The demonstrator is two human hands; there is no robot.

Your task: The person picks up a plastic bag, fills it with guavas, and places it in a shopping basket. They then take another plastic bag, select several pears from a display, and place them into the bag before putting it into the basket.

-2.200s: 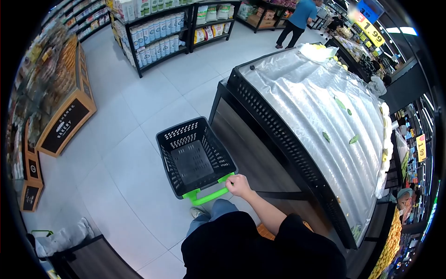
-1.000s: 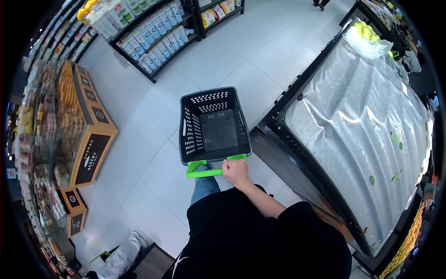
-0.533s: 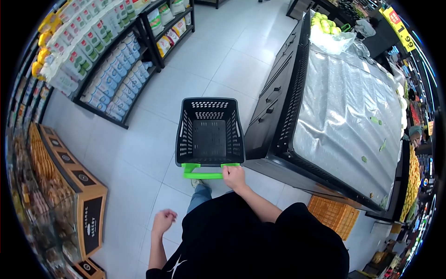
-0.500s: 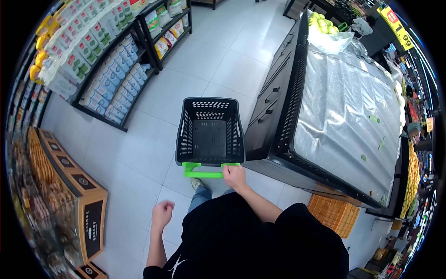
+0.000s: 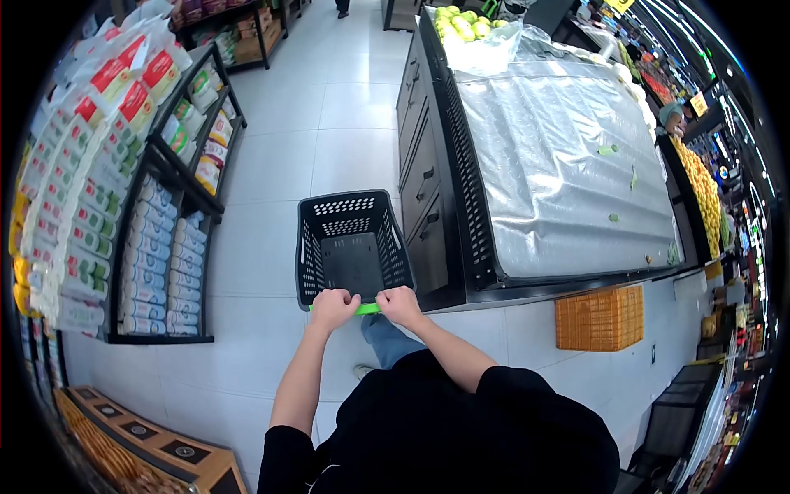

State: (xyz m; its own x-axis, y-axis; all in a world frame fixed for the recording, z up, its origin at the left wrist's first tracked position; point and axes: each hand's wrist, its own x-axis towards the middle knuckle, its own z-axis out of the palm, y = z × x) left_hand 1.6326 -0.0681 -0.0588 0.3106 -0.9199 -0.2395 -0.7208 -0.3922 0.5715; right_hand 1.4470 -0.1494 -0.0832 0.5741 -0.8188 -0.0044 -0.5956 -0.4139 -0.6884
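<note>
In front of me is a black shopping basket with perforated sides and nothing inside. Its green handle runs along the near edge. My left hand wraps round the left part of this handle. On the right part, my right hand is closed round the same bar. A short stretch of green shows between the two hands. Whether the basket rests on wheels or a frame is hidden from above.
A black produce stand covered with silvery sheeting stands close at right, green fruit at its far end. Shelves of canned goods line the left. A bakery counter is behind left; a wicker basket sits at right.
My left hand has come up from my side and taken hold of the green handle. My right hand stays on it. The basket and I have moved forward along the aisle, turning slightly.
</note>
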